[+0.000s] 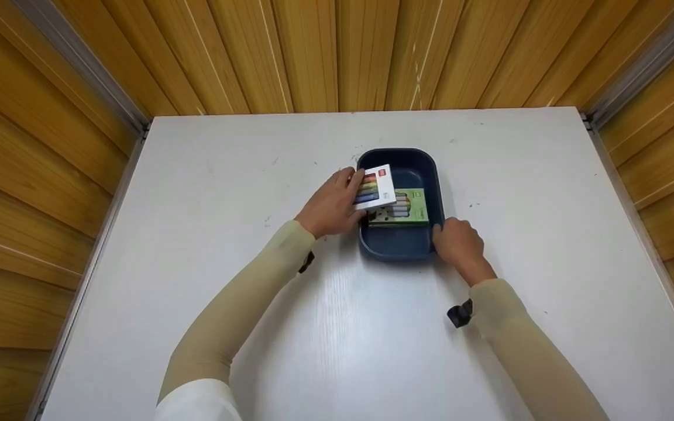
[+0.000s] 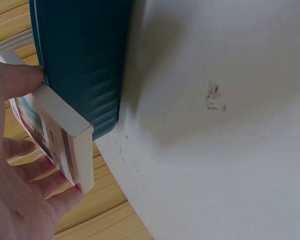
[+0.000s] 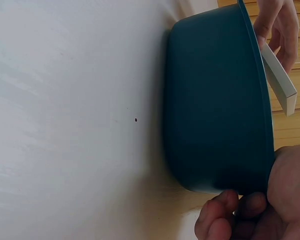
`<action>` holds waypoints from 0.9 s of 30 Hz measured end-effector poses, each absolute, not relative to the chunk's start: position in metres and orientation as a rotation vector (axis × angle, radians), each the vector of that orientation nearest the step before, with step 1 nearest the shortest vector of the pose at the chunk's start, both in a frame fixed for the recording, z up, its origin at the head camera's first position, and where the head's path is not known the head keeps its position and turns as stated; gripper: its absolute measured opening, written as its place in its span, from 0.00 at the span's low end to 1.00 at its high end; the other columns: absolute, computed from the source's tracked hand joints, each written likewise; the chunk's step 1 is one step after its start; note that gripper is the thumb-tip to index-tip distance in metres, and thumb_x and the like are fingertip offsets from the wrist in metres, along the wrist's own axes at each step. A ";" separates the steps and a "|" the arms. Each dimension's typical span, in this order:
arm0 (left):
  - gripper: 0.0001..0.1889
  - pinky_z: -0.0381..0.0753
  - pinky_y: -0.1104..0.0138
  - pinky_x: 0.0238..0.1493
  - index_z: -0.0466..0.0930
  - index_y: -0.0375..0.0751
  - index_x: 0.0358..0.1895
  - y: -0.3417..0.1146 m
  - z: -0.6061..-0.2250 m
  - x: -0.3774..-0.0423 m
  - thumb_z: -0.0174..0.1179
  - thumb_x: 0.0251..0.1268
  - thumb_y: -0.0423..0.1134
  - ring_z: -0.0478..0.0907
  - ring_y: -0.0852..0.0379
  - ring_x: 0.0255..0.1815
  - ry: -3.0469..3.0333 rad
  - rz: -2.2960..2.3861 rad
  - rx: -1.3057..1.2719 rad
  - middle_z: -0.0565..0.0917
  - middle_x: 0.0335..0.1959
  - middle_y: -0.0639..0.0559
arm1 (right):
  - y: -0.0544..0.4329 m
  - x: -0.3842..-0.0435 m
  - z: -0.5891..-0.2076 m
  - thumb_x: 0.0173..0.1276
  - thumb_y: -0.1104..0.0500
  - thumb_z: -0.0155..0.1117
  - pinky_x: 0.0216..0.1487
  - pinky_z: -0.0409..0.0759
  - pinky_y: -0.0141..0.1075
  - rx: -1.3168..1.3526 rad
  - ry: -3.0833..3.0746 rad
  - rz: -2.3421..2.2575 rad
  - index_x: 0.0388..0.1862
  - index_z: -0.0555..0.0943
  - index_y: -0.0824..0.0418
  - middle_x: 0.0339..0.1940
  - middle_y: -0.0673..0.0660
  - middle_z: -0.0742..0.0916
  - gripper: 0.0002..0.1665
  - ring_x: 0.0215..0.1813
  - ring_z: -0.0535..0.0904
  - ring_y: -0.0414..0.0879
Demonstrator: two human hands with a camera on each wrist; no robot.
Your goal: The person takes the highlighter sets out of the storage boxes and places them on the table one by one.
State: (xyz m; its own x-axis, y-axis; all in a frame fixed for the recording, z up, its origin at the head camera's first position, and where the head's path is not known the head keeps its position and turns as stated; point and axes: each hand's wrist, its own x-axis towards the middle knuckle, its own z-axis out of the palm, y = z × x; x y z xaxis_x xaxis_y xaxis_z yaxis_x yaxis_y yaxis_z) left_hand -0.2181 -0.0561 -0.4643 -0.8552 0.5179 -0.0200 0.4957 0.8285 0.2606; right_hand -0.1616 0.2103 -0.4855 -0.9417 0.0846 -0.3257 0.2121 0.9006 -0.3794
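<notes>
My left hand holds a white crayon box over the left rim of a dark blue plastic basin. The box has a window with rows of coloured sticks, and it tilts in the left wrist view, thumb on one edge and fingers along the other side. Inside the basin lies a green box with coloured sticks pictured on it, partly covered by the white one. At the basin's near right corner, my right hand grips the rim, with fingers curled beneath it in the right wrist view.
The basin stands on a white table with small dark marks on its surface. Wood-plank walls enclose the table at the back and both sides, with metal rails at the corners.
</notes>
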 end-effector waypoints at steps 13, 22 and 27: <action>0.41 0.59 0.59 0.75 0.44 0.43 0.77 -0.064 -0.466 -0.217 0.50 0.69 0.54 0.58 0.49 0.74 2.899 0.432 0.769 0.55 0.74 0.42 | 0.206 -0.161 -0.488 0.76 0.53 0.42 0.27 0.72 0.40 0.211 2.776 -0.606 0.42 0.79 0.72 0.33 0.65 0.85 0.25 0.29 0.77 0.51; 0.40 0.63 0.59 0.73 0.42 0.45 0.78 -0.067 -0.467 -0.217 0.49 0.68 0.53 0.59 0.51 0.71 2.885 0.469 0.749 0.55 0.73 0.43 | 0.209 -0.161 -0.486 0.76 0.53 0.42 0.27 0.71 0.39 0.231 2.763 -0.606 0.41 0.79 0.72 0.32 0.64 0.83 0.25 0.29 0.76 0.51; 0.42 0.64 0.59 0.73 0.42 0.47 0.78 -0.069 -0.467 -0.218 0.50 0.66 0.54 0.59 0.53 0.71 2.872 0.494 0.691 0.54 0.74 0.46 | 0.210 -0.160 -0.486 0.76 0.53 0.42 0.28 0.71 0.40 0.228 2.776 -0.618 0.40 0.79 0.71 0.33 0.64 0.84 0.24 0.30 0.76 0.51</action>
State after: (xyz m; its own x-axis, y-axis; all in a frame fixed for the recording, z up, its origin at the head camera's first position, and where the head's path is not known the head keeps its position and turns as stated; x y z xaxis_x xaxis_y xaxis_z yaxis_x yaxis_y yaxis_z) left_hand -0.2178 -0.0685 -0.4671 -0.8834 0.4641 -0.0646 0.4159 0.8401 0.3483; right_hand -0.1604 0.2097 -0.4858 -0.9461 0.0909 -0.3109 0.2143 0.8955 -0.3901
